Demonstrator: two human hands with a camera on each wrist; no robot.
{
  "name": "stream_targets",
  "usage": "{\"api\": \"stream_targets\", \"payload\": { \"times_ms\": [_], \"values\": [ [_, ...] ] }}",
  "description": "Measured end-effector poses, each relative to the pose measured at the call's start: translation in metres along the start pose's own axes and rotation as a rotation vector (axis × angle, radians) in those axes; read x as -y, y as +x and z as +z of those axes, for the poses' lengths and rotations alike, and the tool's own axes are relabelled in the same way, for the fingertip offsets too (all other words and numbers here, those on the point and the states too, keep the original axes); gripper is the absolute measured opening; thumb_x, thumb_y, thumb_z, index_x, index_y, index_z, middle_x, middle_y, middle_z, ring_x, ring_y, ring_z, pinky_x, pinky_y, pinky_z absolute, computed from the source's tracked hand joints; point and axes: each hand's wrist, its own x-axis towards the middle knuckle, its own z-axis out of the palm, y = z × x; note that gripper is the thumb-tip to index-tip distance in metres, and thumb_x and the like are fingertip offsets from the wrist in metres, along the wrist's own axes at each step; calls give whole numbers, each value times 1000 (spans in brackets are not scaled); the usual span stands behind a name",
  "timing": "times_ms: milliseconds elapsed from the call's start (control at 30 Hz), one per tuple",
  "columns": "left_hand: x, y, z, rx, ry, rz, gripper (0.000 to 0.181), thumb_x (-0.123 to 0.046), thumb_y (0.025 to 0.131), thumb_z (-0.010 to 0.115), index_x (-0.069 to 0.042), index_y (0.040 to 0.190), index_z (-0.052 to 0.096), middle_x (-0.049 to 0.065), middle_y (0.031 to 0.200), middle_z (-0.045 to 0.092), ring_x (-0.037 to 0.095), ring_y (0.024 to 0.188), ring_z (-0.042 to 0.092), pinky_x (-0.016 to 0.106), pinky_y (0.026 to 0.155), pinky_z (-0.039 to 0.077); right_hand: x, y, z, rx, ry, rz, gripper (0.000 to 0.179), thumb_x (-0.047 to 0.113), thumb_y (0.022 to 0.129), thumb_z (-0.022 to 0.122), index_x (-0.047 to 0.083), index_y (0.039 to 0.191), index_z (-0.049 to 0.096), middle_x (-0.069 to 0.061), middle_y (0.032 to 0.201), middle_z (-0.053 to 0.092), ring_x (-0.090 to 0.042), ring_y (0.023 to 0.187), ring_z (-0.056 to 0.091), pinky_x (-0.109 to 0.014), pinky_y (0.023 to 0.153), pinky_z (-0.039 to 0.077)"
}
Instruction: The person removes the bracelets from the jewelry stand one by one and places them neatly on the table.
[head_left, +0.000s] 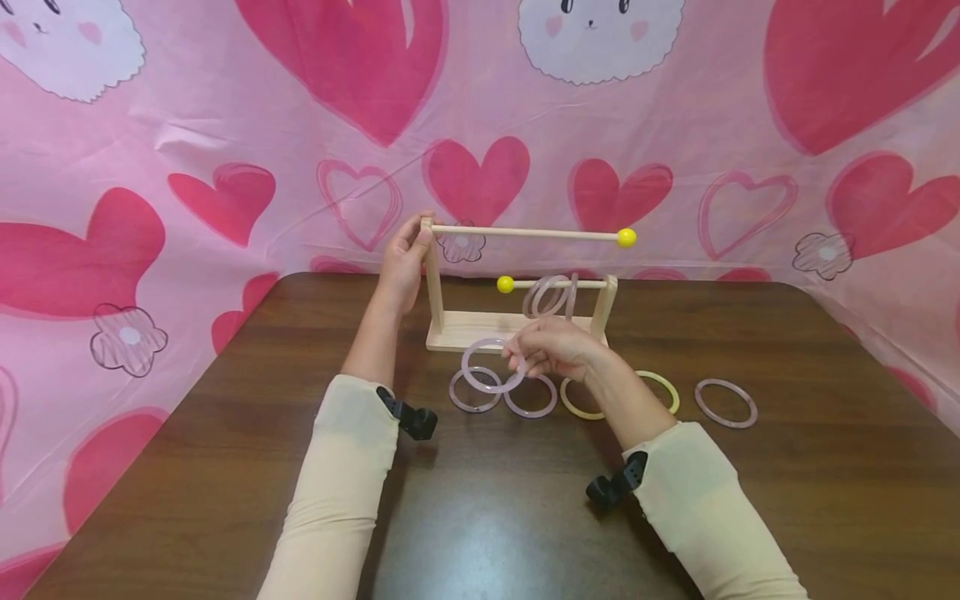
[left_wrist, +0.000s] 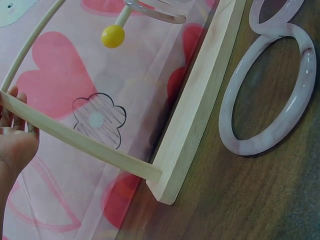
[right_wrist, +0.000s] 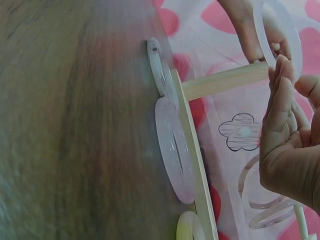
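Left hand (head_left: 405, 265), 10 o'clock on the wooden stand (head_left: 468, 332): fingers wrapped, gripping the left post (head_left: 434, 279) near its top. Held ring (head_left: 466, 364), translucent purple, at stand's 7 o'clock. Right hand (head_left: 558, 348), at ring's 3 o'clock: thumb and fingertips pinching its rim. Loose purple ring (head_left: 731, 424) at stand's 4 o'clock.

From the head, the table (head_left: 480, 500) is viewed forward and downward, from farthest off, with the rack (head_left: 480, 330) ahead at 12 o'clock; the left camera (head_left: 417, 422) is seen at 7 o'clock, the right camera (head_left: 603, 492) at 5. By both, the rack is viewed closer and tilted, the table lying toward 4 o'clock in the left view, 9 in the right. The rack and left hand (left_wrist: 19, 147) are shared by both.
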Motion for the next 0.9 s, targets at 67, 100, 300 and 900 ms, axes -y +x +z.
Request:
{"api": "stream_targets", "payload": {
  "times_ms": [67,100,300,900],
  "values": [
    [0,0,0,1,1,0,31,-3,96,43,6,126,45,13,110,53,30,109,43,23,87,37,0,0,1,3,-3,0,17,0,80,47,-7,85,62,-7,66,64,-7,50,56,-18,48,48],
    [1,1,0,3,0,1,32,-3,96,42,6,127,45,17,113,51,32,111,41,23,87,37,-1,0,2,3,-11,-2,18,-1,79,47,-8,86,62,-7,66,63,-7,50,56,-18,47,47],
    [2,1,0,12,-5,10,33,-2,97,41,7,128,43,26,123,45,33,112,41,23,88,36,-3,1,5,38,-67,-12,23,-2,78,48,-16,92,60,-7,65,62,-6,49,53,-17,45,45],
    [0,0,-1,13,11,-3,32,-3,96,43,5,127,45,6,107,55,28,108,45,26,91,36,-3,-5,29,181,-343,10,25,0,77,48,-15,86,65,-7,60,62,-8,49,54,-20,46,46]
  ]
}}
